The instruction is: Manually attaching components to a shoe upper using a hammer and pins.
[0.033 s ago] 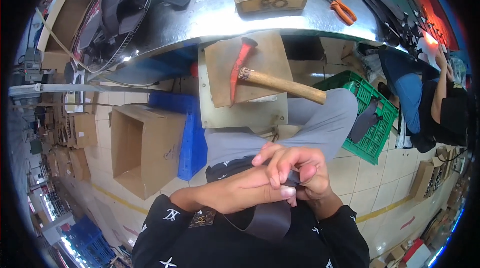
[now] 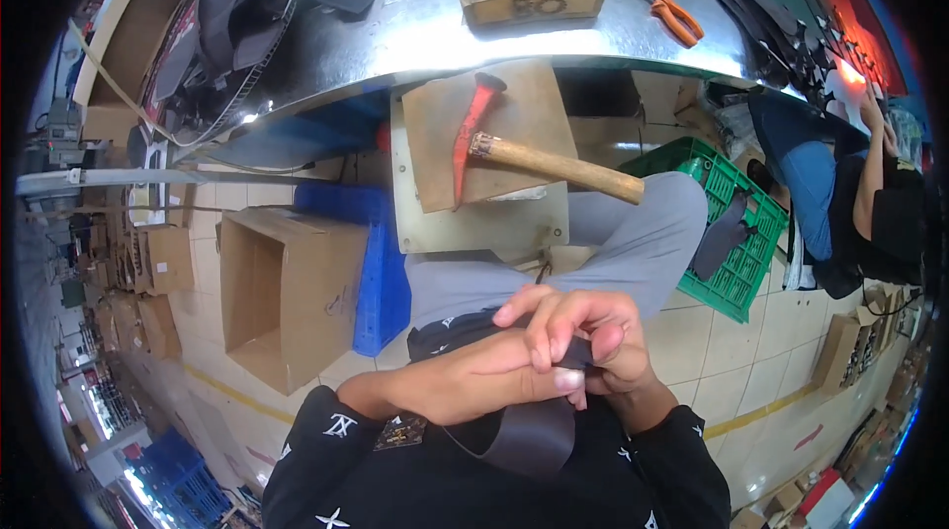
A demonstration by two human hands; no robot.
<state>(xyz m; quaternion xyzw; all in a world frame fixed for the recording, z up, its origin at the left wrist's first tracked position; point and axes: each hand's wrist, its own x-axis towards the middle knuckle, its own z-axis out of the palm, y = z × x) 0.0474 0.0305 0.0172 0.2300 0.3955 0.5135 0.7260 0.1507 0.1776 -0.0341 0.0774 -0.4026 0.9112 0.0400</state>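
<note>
Pinching the dark strip [image 2: 534, 440] between them, your left hand [image 2: 484, 371] and right hand [image 2: 595, 316] meet before your black top [image 2: 395, 475] — it looks light, bendy, perhaps slick, so grip its flat faces firmly.

a hammer [image 2: 514, 153] bars the board [image 2: 435, 124]; room lies left of the wooden box [image 2: 534, 6].

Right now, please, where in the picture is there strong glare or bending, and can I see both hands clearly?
Head view: white glare on the metal bench around the wooden box, red-orange glow at upper right; head view: bench edge curved, corners black; head view: left hand and right hand fairly clear, though the dark strip is partly hidden by fingers.
</note>
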